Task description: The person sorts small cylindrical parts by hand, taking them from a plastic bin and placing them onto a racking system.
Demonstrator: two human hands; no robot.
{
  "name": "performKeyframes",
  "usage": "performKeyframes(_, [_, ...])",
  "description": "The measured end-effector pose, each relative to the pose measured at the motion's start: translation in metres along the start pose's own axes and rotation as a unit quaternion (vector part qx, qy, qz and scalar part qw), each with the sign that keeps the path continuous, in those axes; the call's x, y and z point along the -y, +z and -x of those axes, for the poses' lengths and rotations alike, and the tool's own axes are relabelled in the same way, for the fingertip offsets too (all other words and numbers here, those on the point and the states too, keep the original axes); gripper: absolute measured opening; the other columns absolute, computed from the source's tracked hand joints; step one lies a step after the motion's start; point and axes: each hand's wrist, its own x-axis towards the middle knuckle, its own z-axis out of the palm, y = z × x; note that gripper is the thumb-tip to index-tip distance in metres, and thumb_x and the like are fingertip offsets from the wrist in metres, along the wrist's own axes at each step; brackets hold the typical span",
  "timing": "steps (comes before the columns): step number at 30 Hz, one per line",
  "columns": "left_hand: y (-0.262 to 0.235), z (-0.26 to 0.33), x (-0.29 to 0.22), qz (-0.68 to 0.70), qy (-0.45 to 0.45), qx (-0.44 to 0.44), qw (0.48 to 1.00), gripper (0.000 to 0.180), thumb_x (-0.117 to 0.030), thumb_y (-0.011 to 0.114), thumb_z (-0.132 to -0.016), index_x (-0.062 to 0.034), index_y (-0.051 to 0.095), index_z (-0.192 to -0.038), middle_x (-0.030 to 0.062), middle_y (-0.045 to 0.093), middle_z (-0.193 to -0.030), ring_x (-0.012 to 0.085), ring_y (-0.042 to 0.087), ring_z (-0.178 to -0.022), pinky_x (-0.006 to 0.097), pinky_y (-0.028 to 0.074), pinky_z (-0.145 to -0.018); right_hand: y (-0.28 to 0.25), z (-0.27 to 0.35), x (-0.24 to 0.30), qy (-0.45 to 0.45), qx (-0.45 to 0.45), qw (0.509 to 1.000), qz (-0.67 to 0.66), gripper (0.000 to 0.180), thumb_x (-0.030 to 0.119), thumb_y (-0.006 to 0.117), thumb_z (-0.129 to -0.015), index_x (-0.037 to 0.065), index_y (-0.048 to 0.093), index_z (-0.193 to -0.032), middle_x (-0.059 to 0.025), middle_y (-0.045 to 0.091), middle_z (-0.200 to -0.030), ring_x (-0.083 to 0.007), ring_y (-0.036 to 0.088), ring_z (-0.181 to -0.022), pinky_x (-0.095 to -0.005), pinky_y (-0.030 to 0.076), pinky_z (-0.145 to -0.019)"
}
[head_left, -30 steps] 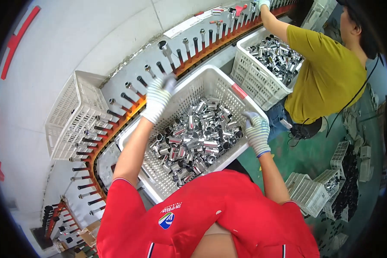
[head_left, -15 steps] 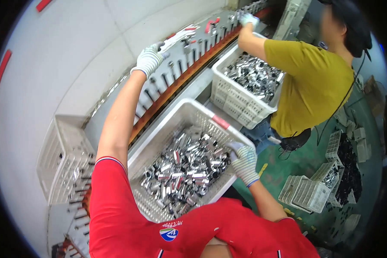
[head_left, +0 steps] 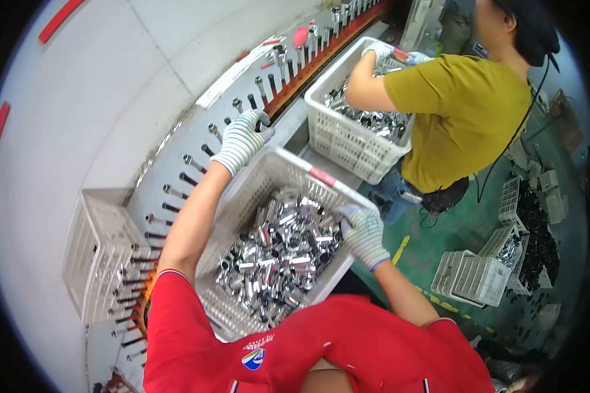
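My left hand (head_left: 240, 142), in a striped white knit glove, is at the rail beyond the near crate. Its fingers curl in beside a small dark piece, and I cannot make out exactly what they hold. Ratchet-like tools (head_left: 188, 178) with chrome heads and black handles stand in a row along the orange-brown rail (head_left: 294, 93). Close in front of me is a white plastic crate (head_left: 233, 208), heaped with shiny chrome tubular pieces (head_left: 285, 252). My right hand (head_left: 365, 237), gloved too, grips this crate's right rim, with its fingertips over the inner side.
A co-worker in a mustard shirt (head_left: 462, 118) has gloved hands over a second white crate (head_left: 351, 147) of chrome pieces. White crates (head_left: 469, 278) and dark parts (head_left: 536, 242) sit on the green floor. Another white crate (head_left: 108, 255) stands at left by the wall.
My left hand has come nearer, down to the rail, and its fingers have curled in. The right hand stays on the crate rim. The co-worker's hand has moved from the rail to the far crate.
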Motion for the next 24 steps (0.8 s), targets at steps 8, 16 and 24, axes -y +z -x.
performKeyframes(8, [0.032, 0.144, -0.007, 0.758, -0.189, -0.053, 0.622, 0.04, -0.025, 0.084, -0.099, -0.0053, 0.071, -0.132, 0.0108, 0.078, -0.118, 0.0239, 0.077, -0.098, 0.04, 0.068, -0.09, 0.004, 0.0, -0.01, -0.044, -0.024, 0.998, 0.033, 0.022, 0.02, 0.068, -0.097, 0.019, 0.081, -0.115, -0.0103, 0.081, -0.11, -0.0336, 0.076, -0.102, -0.048, 0.056, -0.097])
performKeyframes(16, [0.024, 0.189, -0.04, 0.889, -0.137, 0.022, 0.436, 0.049, -0.038, 0.075, -0.106, 0.0035, 0.07, -0.132, 0.0218, 0.082, -0.114, 0.0338, 0.082, -0.098, 0.041, 0.071, -0.079, 0.002, 0.001, -0.007, -0.045, -0.017, 0.998, 0.035, 0.025, 0.018, 0.066, -0.096, 0.015, 0.082, -0.115, -0.0128, 0.081, -0.115, -0.0338, 0.076, -0.109, -0.0467, 0.057, -0.1])
performKeyframes(24, [0.03, 0.19, -0.018, 0.469, -0.168, 0.008, 0.867, 0.05, -0.047, 0.07, -0.108, -0.0012, 0.079, -0.126, 0.0088, 0.081, -0.11, 0.0187, 0.075, -0.099, 0.036, 0.061, -0.09, 0.011, -0.016, -0.016, -0.026, 0.006, 0.998, 0.059, 0.028, 0.021, 0.066, -0.096, 0.017, 0.08, -0.12, -0.0148, 0.08, -0.118, -0.0352, 0.074, -0.114, -0.0496, 0.054, -0.105])
